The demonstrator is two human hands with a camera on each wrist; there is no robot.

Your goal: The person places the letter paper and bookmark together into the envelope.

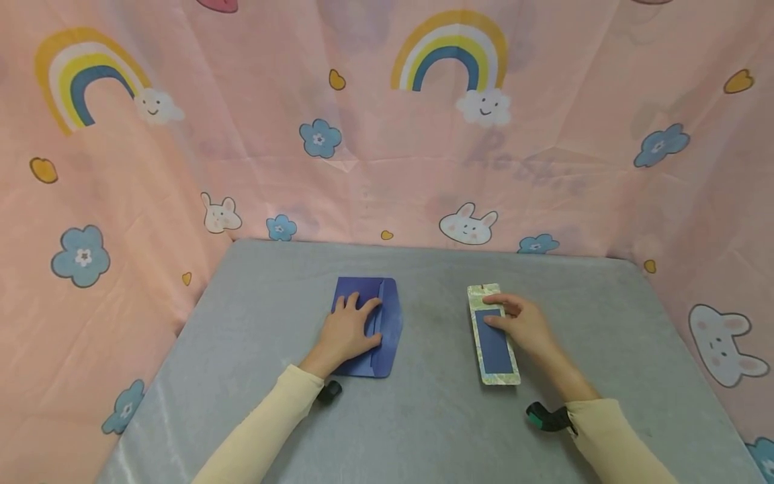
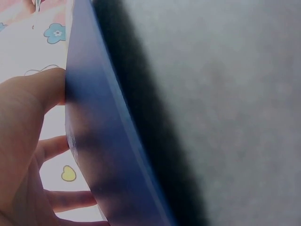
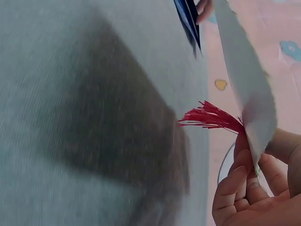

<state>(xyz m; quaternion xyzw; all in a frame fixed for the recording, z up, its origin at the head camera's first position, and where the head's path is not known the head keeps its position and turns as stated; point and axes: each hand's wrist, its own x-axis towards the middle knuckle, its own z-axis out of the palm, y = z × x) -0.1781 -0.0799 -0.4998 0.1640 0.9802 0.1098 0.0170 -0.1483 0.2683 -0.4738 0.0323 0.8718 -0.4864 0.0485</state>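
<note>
A blue envelope [image 1: 389, 329] lies on the grey table with its flap side to the right. My left hand [image 1: 346, 334] rests on it, fingers spread across its face. In the left wrist view, the envelope's edge [image 2: 110, 122] casts a dark shadow on the table, and the thumb and fingertips touch its surface. To the right, my right hand [image 1: 525, 326] pinches a bookmark [image 1: 497, 344] by its upper right edge. The bookmark has a pale green patterned border and a dark blue panel. From the right wrist, its plain back [image 3: 244, 70] and red tassel [image 3: 209, 117] show, raised above the table.
The grey table [image 1: 435, 430] extends around both items. A pink curtain [image 1: 387, 181] with rainbows, flowers and rabbits stands behind and on both sides. Black wrist-worn devices sit by the left [image 1: 329, 392] and right [image 1: 547, 417] cuffs.
</note>
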